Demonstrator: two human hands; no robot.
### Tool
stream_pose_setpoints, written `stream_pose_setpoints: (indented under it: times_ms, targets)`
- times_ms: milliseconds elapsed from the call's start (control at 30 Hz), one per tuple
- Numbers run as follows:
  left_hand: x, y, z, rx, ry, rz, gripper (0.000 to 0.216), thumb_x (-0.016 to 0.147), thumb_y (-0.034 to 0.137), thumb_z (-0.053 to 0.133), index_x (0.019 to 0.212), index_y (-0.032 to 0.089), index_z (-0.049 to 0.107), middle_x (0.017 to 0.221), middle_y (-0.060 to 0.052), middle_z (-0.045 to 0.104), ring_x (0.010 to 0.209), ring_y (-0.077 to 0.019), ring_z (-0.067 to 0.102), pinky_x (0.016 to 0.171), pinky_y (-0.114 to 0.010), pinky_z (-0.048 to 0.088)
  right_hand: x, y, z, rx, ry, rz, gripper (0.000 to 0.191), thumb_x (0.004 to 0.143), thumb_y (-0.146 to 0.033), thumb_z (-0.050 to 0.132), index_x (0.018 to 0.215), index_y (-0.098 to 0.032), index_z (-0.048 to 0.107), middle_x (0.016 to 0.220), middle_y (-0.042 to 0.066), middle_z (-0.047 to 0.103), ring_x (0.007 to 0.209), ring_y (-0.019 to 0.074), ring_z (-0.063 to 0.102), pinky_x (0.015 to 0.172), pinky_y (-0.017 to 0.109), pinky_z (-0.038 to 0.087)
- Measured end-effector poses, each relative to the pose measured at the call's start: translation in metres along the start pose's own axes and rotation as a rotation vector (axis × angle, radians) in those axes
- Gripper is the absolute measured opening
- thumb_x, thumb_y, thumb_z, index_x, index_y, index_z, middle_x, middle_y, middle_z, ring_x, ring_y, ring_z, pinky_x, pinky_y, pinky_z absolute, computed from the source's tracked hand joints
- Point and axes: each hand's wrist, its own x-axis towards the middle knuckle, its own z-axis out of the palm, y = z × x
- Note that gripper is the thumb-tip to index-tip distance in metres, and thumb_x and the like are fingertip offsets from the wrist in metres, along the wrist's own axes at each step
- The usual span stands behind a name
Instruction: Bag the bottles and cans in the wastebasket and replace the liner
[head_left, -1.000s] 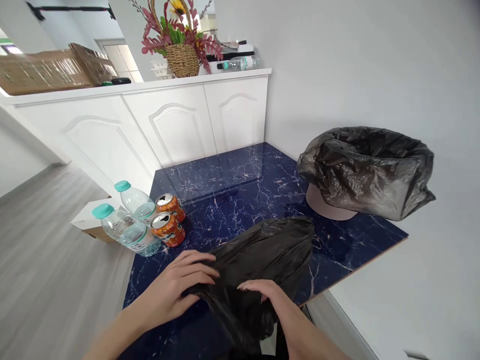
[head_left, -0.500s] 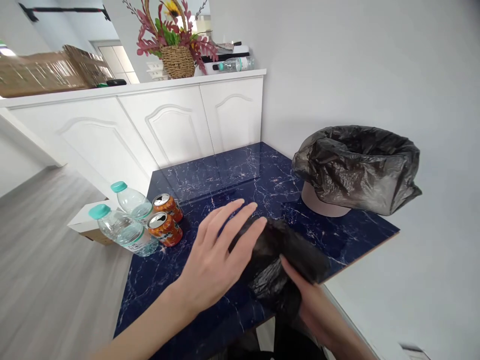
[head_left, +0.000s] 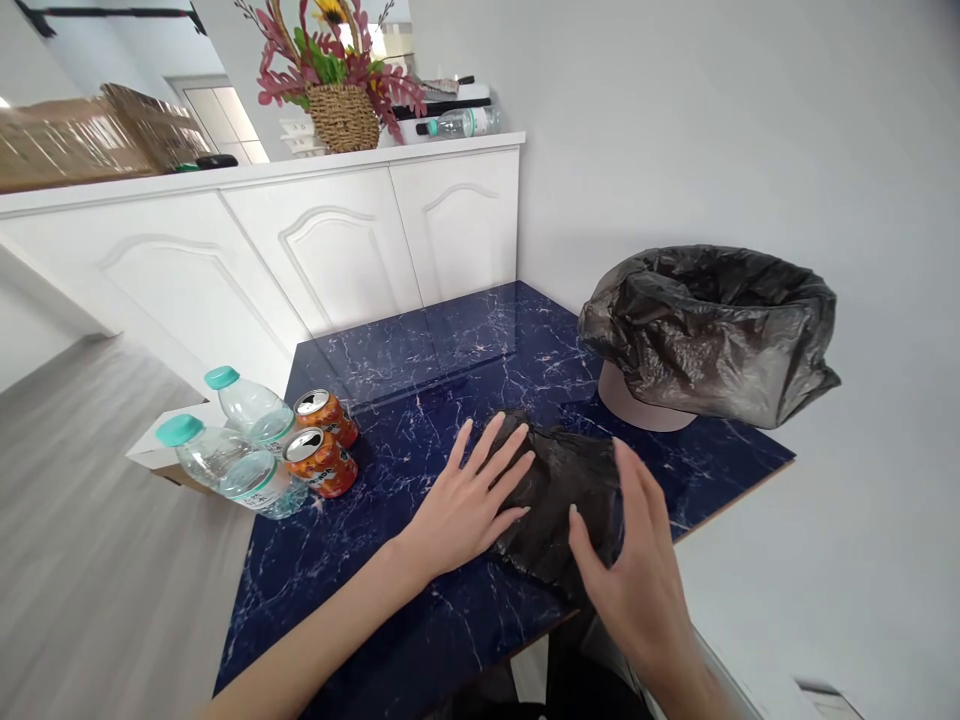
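Note:
A black plastic bag [head_left: 559, 490] lies crumpled and flattened near the front edge of the dark blue marbled table [head_left: 390, 410]. My left hand [head_left: 469, 495] rests flat on the bag's left part, fingers spread. Over the bag's right side is my right hand [head_left: 630, 550], thumb and fingers apart with nothing gripped between them. Whether its fingertips touch the plastic I cannot tell. Behind the right hand stands a light-coloured bin [head_left: 645, 402], lined with another black bag [head_left: 712, 340] whose edges are folded over the rim and whose mouth gapes upward.
On the table's left side stand two orange drink cans [head_left: 321, 462] and two clear bottles [head_left: 232, 470] with teal caps. A white cabinet [head_left: 337, 250] borders the far edge, bearing a flower basket [head_left: 343, 118] and a lying bottle [head_left: 465, 122]. A box [head_left: 161, 440] sits on the floor.
My left hand has come down onto the bag. My right hand has let go of the bag and lifted its fingers. The bag now lies flatter on the table.

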Motion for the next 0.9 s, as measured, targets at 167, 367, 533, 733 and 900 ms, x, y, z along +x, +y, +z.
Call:
stream_pose_setpoints:
  times_ms: [167,367,533,733,900]
  targets:
    - [0.009,-0.006,0.016,-0.093,-0.014,0.088,0.062,0.113,0.044,0.042,0.17,0.02,0.033,0.18,-0.007,0.025,0.169,-0.0338,0.004,0.138,-0.063,0.008,0.001,-0.015,0.03,-0.119,-0.251,-0.28,0.07,0.113,-0.036,0.04,0.176,-0.026,0.01,0.178,0.009,0.03,0.167,0.0326,0.022,0.13,0.063,0.034]
    - [0.001,-0.026,0.056,-0.203,-0.089,-0.029,0.063,0.114,0.049,0.036,0.172,0.023,0.029,0.176,-0.007,0.036,0.168,-0.0335,0.012,0.138,-0.062,0.008,-0.001,0.032,0.076,-0.42,-0.354,-0.182,0.077,0.112,-0.061,0.026,0.168,-0.009,0.04,0.173,0.02,0.038,0.162,0.0411,0.032,0.131,0.066,0.026]
    - [-0.007,-0.038,0.066,-0.3,-0.17,-0.078,0.062,0.116,0.047,0.029,0.173,0.026,0.021,0.179,-0.002,0.026,0.169,-0.0331,0.009,0.137,-0.063,0.011,0.001,0.04,0.072,-0.455,-0.365,-0.212,0.077,0.112,-0.061,0.025,0.166,-0.011,0.043,0.172,0.016,0.041,0.16,0.0376,0.037,0.131,0.06,0.028]
    - [-0.005,-0.036,0.062,-0.304,-0.106,-0.078,0.061,0.114,0.047,0.039,0.171,0.025,0.031,0.176,-0.007,0.034,0.168,-0.0348,0.012,0.136,-0.065,0.014,0.001,0.038,0.066,-0.424,-0.377,-0.216,0.073,0.112,-0.059,0.031,0.166,-0.011,0.043,0.172,0.018,0.039,0.161,0.0383,0.034,0.131,0.064,0.029]
    - [-0.012,-0.033,0.041,-0.362,0.0,0.046,0.048,0.113,0.032,0.046,0.16,0.022,0.05,0.168,-0.008,0.049,0.166,-0.029,0.027,0.138,-0.057,0.02,-0.017,0.035,0.032,-0.327,-0.472,-0.463,0.07,0.109,-0.059,0.047,0.168,-0.021,0.041,0.177,0.008,0.032,0.165,0.0345,0.028,0.131,0.061,0.034]
